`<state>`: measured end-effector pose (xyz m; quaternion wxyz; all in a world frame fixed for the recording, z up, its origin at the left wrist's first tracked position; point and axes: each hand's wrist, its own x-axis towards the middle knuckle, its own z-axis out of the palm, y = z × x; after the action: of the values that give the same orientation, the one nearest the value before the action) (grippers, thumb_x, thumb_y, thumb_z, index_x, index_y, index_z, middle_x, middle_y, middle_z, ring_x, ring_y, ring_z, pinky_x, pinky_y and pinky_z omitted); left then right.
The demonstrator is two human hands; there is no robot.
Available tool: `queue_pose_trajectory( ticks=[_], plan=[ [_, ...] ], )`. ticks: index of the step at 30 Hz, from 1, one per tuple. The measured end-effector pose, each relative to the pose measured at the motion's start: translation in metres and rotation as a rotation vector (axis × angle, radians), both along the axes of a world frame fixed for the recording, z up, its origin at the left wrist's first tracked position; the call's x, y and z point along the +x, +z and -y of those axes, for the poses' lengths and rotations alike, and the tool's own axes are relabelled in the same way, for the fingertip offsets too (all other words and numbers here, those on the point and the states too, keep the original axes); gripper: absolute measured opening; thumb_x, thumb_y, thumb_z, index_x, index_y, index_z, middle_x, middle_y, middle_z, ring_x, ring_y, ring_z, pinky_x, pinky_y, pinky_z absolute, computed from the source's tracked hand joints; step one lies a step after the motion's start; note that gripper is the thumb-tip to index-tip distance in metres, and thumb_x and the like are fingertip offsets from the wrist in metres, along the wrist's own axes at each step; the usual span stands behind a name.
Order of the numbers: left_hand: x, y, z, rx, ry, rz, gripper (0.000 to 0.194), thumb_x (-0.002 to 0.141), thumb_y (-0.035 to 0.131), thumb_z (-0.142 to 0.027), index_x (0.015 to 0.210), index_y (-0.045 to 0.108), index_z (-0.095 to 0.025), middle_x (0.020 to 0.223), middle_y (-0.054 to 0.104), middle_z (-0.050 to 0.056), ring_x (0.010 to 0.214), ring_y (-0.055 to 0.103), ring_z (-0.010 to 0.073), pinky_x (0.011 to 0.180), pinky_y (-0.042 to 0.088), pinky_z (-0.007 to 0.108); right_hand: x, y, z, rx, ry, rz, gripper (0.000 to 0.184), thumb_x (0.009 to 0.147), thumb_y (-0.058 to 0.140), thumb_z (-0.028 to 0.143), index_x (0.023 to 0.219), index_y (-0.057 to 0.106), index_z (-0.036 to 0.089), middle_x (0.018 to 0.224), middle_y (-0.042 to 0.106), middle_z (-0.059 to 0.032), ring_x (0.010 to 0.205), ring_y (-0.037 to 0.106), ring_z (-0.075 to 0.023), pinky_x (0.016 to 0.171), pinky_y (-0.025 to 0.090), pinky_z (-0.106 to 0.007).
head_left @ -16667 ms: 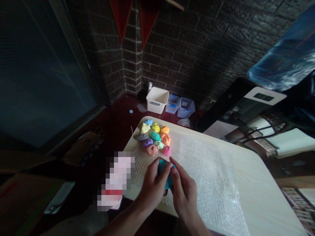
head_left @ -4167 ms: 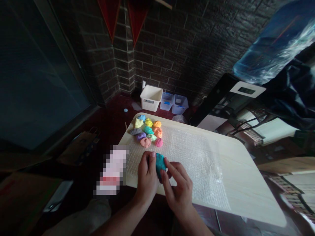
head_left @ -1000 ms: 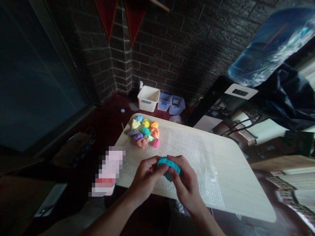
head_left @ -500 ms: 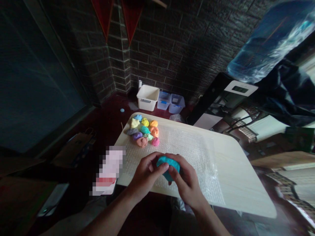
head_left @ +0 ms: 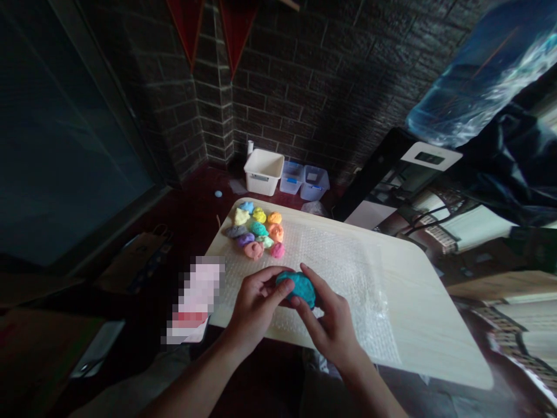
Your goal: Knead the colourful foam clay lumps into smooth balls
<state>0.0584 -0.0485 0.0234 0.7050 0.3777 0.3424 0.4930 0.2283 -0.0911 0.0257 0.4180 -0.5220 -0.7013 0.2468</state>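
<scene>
I see one pale table with rounded corners. On its top is spread a sheet of clear bubble wrap, and near the far left corner sit many coloured lumps, gathered closely together.

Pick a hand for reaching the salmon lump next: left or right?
Left, probably: the left hand is nearer the salmon lump; the right hand sits farther off. Left would first have to release the dark teal lump.

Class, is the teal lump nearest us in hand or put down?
In hand: the left hand grips the teal lump and the right hand touches its edge.
</scene>
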Motion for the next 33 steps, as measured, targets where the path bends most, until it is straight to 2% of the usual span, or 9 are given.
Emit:
queue_pose_trajectory(
  ticks=[3,6,10,16,21,25,27,31,33],
  plan=[
    [0.0,0.0,0.0,-0.056,-0.008,0.007,0.036,0.083,0.086,-0.041,0.105,0.078,-0.014,0.093,0.078,0.007,0.081,0.074,0.0181,0.075,0.064,0.029,-0.002,-0.002,0.002,-0.047,-0.014,0.027,0.057,0.103,0.064,0.032,0.158,0.049,0.023,0.099,0.079,-0.0047,0.058,0.062,-0.0129,0.056,0.057,-0.027],
    [0.001,0.001,0.0,-0.07,-0.029,0.031,0.034,0.084,0.086,-0.041,0.103,0.078,-0.014,0.095,0.079,0.008,0.083,0.074,0.018,0.077,0.064,0.029,-0.005,-0.004,0.004,-0.037,-0.051,-0.015,0.062,0.104,0.062,0.033,0.163,0.041,0.023,0.1,0.079,-0.0057,0.062,0.065,-0.0148,0.057,0.058,-0.028],
    [0.001,0.001,0.0,-0.077,-0.027,0.052,0.032,0.083,0.087,-0.039,0.1,0.078,-0.014,0.094,0.078,0.008,0.082,0.074,0.0176,0.075,0.063,0.027,-0.006,-0.002,0.004,-0.044,-0.041,-0.045,0.057,0.104,0.062,0.033,0.159,0.048,0.024,0.108,0.079,-0.0082,0.071,0.07,-0.0184,0.059,0.06,-0.029],
    [0.0,-0.002,0.0,-0.088,-0.021,0.029,0.033,0.083,0.087,-0.039,0.102,0.078,-0.013,0.093,0.078,0.008,0.082,0.073,0.018,0.075,0.063,0.028,-0.006,0.0,0.002,-0.106,-0.002,-0.064,0.054,0.105,0.06,0.034,0.158,0.05,0.025,0.087,0.076,-0.0033,0.072,0.07,-0.02,0.065,0.061,-0.032],
    [0.0,0.001,-0.001,-0.005,-0.051,0.001,0.036,0.085,0.084,-0.041,0.104,0.077,-0.012,0.094,0.078,0.009,0.084,0.073,0.0198,0.079,0.061,0.03,-0.005,-0.001,0.001,-0.085,-0.025,-0.133,0.058,0.104,0.063,0.033,0.159,0.046,0.026,0.11,0.078,-0.0072,0.087,0.074,-0.0209,0.074,0.063,-0.033],
    [-0.003,0.007,0.0,0.137,-0.038,-0.115,0.032,0.087,0.081,-0.041,0.103,0.077,-0.013,0.092,0.077,0.008,0.086,0.07,0.0205,0.079,0.056,0.028,-0.004,0.004,0.001,-0.073,0.051,-0.18,0.036,0.103,0.065,0.033,0.138,0.063,0.024,0.128,0.074,-0.0114,0.11,0.073,-0.0259,0.089,0.062,-0.036],
    [-0.005,0.008,0.0,0.177,-0.043,-0.144,0.03,0.089,0.079,-0.04,0.104,0.077,-0.014,0.093,0.077,0.007,0.088,0.07,0.0209,0.079,0.055,0.027,-0.004,0.006,0.001,-0.089,0.072,-0.203,0.037,0.103,0.065,0.033,0.139,0.06,0.025,0.123,0.075,-0.011,0.106,0.073,-0.0249,0.088,0.062,-0.036],
    [-0.005,0.007,-0.001,0.202,-0.046,-0.164,0.03,0.09,0.079,-0.039,0.11,0.079,-0.018,0.107,0.08,0.009,0.097,0.072,0.0232,0.084,0.057,0.029,-0.006,0.006,0.003,-0.166,0.063,-0.223,0.058,0.103,0.065,0.033,0.156,0.042,0.026,0.099,0.075,-0.0052,0.081,0.07,-0.0185,0.073,0.059,-0.031],
    [-0.004,0.005,-0.002,0.213,-0.048,-0.175,0.029,0.09,0.08,-0.038,0.11,0.081,-0.018,0.109,0.081,0.01,0.1,0.073,0.0248,0.088,0.058,0.032,-0.006,0.004,0.004,-0.168,0.048,-0.23,0.058,0.103,0.066,0.034,0.155,0.041,0.025,0.095,0.074,-0.0046,0.077,0.068,-0.0179,0.068,0.057,-0.03]
  ],
)
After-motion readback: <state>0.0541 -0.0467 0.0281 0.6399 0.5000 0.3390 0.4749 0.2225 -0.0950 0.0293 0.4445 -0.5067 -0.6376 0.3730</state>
